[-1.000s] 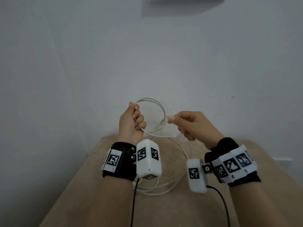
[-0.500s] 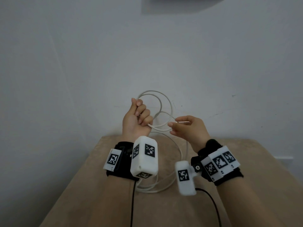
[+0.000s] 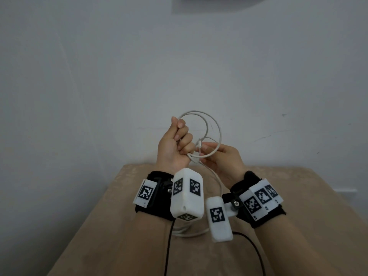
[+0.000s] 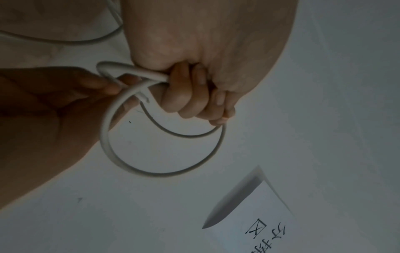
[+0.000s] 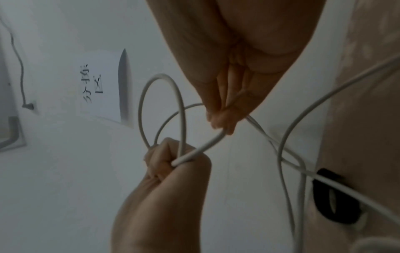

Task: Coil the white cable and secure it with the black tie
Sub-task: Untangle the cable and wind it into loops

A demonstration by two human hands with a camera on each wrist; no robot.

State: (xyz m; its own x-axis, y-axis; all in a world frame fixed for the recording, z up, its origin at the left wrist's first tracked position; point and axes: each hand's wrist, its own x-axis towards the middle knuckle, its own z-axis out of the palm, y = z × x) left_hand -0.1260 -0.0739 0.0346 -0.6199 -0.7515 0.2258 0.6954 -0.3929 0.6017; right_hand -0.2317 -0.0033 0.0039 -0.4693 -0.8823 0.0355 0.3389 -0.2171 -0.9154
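My left hand (image 3: pixel 180 139) is raised in a fist and grips several loops of the white cable (image 3: pixel 210 121) above the tan table (image 3: pixel 298 226). My right hand (image 3: pixel 201 154) sits right beside it and pinches a strand of the cable between thumb and fingertips (image 5: pixel 223 123). The cable's plug end (image 3: pixel 199 142) sticks up between the hands. Slack cable (image 3: pixel 191 234) hangs down to the table behind the wrist cameras. The left wrist view shows the fist (image 4: pixel 194 95) with a loop (image 4: pixel 162 171) below it. A black tie (image 5: pixel 333 196) lies on the table under the slack.
A white wall (image 3: pixel 179 66) rises directly behind the table. A paper note with handwriting (image 5: pixel 97 85) hangs on it, also visible in the left wrist view (image 4: pixel 259 222). A wall socket with a thin cord (image 5: pixel 28 106) is off to the side. Black camera wires (image 3: pixel 169 246) trail toward me.
My right hand has moved left and up to the left fist, carrying its strand into the coil. The loops have grown and both hands have risen slightly.
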